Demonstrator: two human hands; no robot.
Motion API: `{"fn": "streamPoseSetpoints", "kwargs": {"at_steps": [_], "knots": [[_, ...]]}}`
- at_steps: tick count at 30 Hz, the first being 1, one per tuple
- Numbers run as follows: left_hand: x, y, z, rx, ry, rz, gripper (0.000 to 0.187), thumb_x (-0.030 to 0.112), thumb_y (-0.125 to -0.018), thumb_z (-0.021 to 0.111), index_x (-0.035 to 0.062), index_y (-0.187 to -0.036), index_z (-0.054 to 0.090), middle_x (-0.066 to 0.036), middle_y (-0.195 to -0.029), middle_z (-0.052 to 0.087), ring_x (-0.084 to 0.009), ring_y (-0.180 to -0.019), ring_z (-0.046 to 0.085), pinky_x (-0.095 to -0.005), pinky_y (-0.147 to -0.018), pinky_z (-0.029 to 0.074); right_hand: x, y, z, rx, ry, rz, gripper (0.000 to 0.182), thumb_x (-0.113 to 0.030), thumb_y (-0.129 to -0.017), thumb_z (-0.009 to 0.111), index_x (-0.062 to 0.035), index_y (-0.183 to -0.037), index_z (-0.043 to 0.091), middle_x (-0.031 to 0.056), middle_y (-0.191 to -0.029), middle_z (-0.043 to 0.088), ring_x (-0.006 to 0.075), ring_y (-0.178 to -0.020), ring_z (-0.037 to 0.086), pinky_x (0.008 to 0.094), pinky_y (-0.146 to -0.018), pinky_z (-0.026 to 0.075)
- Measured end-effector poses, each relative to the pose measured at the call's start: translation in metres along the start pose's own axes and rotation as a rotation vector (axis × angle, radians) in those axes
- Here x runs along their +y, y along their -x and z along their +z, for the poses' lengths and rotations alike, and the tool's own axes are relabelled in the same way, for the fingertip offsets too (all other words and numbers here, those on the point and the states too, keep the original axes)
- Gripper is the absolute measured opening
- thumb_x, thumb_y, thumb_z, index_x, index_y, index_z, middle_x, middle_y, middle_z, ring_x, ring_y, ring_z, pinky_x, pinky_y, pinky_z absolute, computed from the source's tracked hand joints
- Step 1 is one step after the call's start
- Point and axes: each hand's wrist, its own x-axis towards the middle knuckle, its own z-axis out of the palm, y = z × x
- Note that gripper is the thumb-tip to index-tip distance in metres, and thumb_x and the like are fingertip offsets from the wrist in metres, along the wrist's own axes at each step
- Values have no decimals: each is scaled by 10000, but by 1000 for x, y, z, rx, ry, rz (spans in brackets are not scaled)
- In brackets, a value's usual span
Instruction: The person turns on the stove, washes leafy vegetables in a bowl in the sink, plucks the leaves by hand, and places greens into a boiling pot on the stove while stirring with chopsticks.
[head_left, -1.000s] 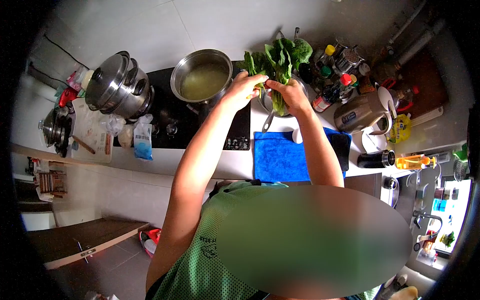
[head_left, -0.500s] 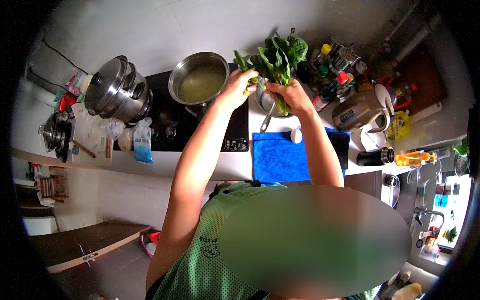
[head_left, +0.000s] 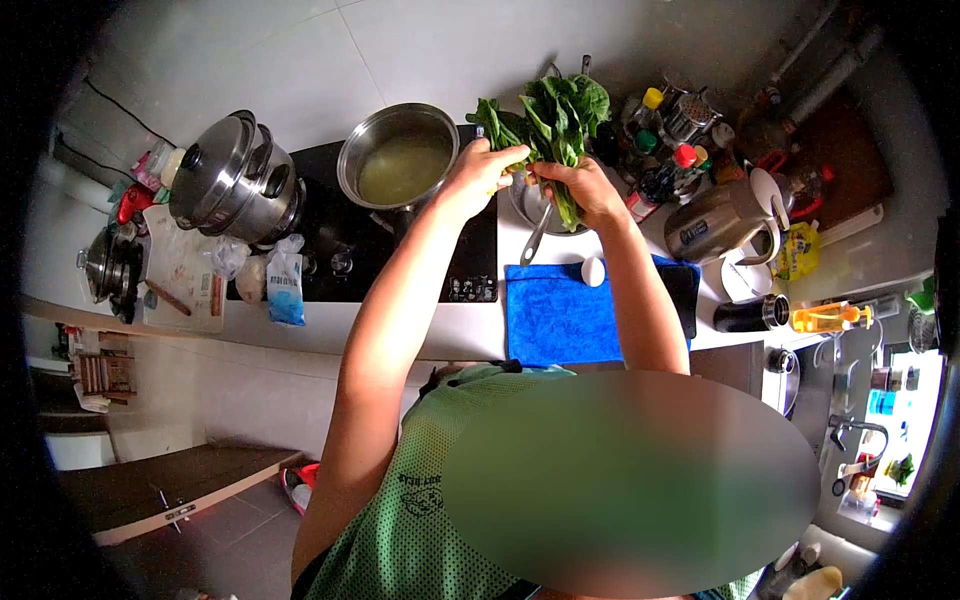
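My right hand (head_left: 588,192) is closed round the stems of a bunch of leafy greens (head_left: 565,110), whose broad leaves point up and away from me. Beside it, my left hand (head_left: 482,172) pinches some of the green leaves (head_left: 498,120) at the bunch's left side. The two hands almost touch, above a metal pan or bowl (head_left: 522,205) with a handle that they partly hide. Left of my hands stands a steel pot (head_left: 345,165) with pale yellowish liquid in it. A blue towel (head_left: 555,320) lies nearer to me, with a white egg-like object (head_left: 593,271) at its edge.
A stacked steel steamer (head_left: 255,190) stands on the black cooktop's left. Bottles with coloured caps (head_left: 685,157) crowd the right back, beside a steel jug (head_left: 705,225). A black flask (head_left: 745,315) lies at right. Cutting board (head_left: 160,260) and blue packet (head_left: 286,290) sit at left.
My left hand has shifted slightly right, closer to my right hand. The leaves at the left now spread wider against the bunch.
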Motion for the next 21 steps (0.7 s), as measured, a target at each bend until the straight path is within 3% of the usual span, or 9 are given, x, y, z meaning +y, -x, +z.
{"fn": "streamPoseSetpoints", "kwargs": {"at_steps": [7, 10, 16, 18, 21], "knots": [[-4, 0, 4, 64, 4, 17, 148, 158, -724, 623, 39, -740, 536, 4, -659, 497, -49, -495, 395, -160, -410, 294, 2, -3, 0, 105, 32, -22, 124, -117, -739, 581, -18, -813, 593, 55, -697, 595, 76, -524, 483, 193, -472, 381], [-5, 0, 4, 65, 90, -91, 171, 173, -727, 626, 29, -739, 536, -10, -665, 503, -49, -477, 386, -153, -376, 273, 1, -3, 0, 183, 32, -47, 119, -111, -733, 586, -18, -806, 594, 52, -695, 595, 82, -528, 484, 202, -479, 381], [-1, 5, 13, 126, 76, -43, 175, 185, -731, 625, 32, -712, 542, -20, -662, 518, -43, -464, 382, -155, -360, 266, 7, -5, -6, 108, 61, -43, 115, -110, -720, 596, -20, -791, 599, 64, -678, 603, 93, -527, 500, 216, -466, 384], [-1, 4, 15, 164, -97, 8, 163, 198, -735, 619, 49, -706, 559, -9, -645, 529, -38, -470, 396, -163, -375, 282, 5, -5, -5, 96, 75, -41, 116, -113, -718, 597, -18, -785, 600, 64, -672, 601, 94, -522, 500, 217, -464, 384], [0, 5, 16, 120, -117, 26, 154, 209, -738, 611, 62, -717, 575, 2, -625, 531, -39, -473, 408, -174, -391, 297, 3, -4, -3, 93, 77, -29, 116, -107, -722, 593, -11, -787, 597, 65, -670, 594, 92, -525, 493, 210, -471, 384]]}}
